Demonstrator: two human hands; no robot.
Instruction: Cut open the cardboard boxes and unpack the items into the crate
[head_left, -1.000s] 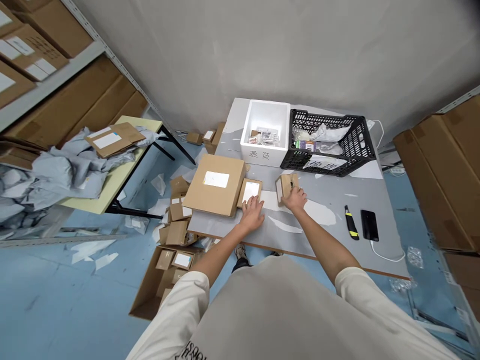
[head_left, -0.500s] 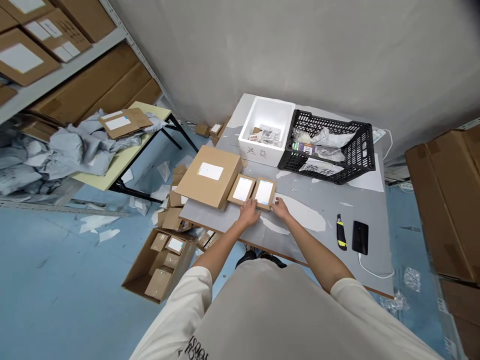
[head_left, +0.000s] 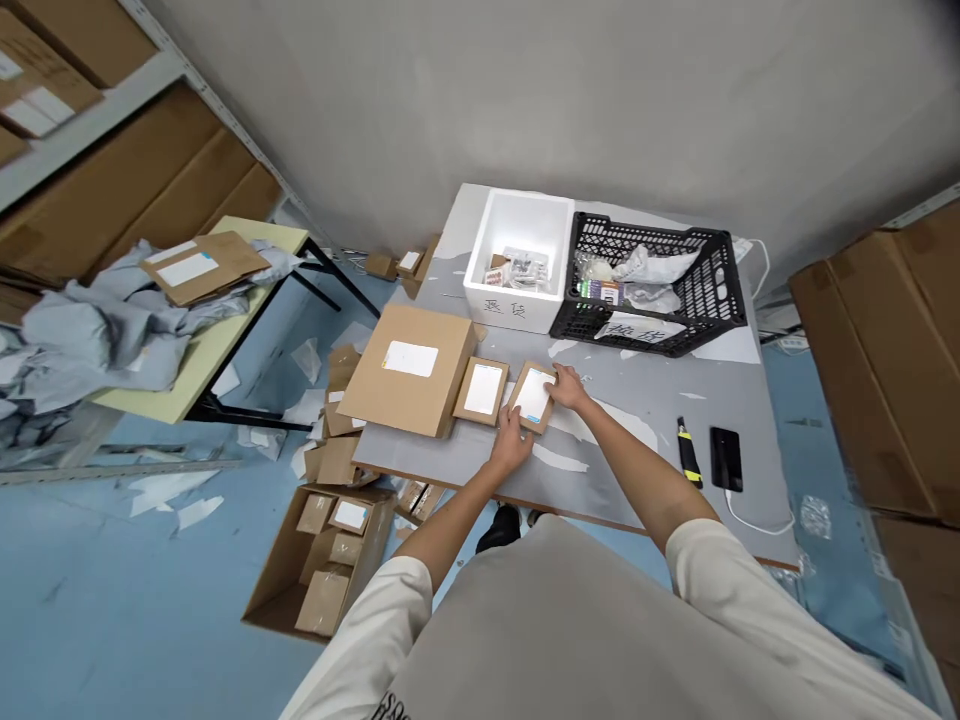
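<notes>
A small brown cardboard box (head_left: 533, 396) with a white label is gripped between my two hands over the grey table. My left hand (head_left: 512, 442) holds its near left corner, fingers closed against the edge. On the far right side, my right hand (head_left: 568, 387) has its thumb and fingers on the box. Just left of it lies a second small labelled box (head_left: 481, 391). Beside that one rests a large flat cardboard box (head_left: 409, 370), also with a white label.
Behind stand a white foam box (head_left: 517, 312) and a black plastic crate (head_left: 652, 335) with bagged items. A utility knife (head_left: 688, 453) and a phone (head_left: 726, 459) on a cable lie at right. An open carton (head_left: 277, 575) of small boxes sits on the floor, left.
The right small box has turned and come away from its neighbour, leaving a gap. My right hand has moved up along its right side. The whole view has shifted slightly.
</notes>
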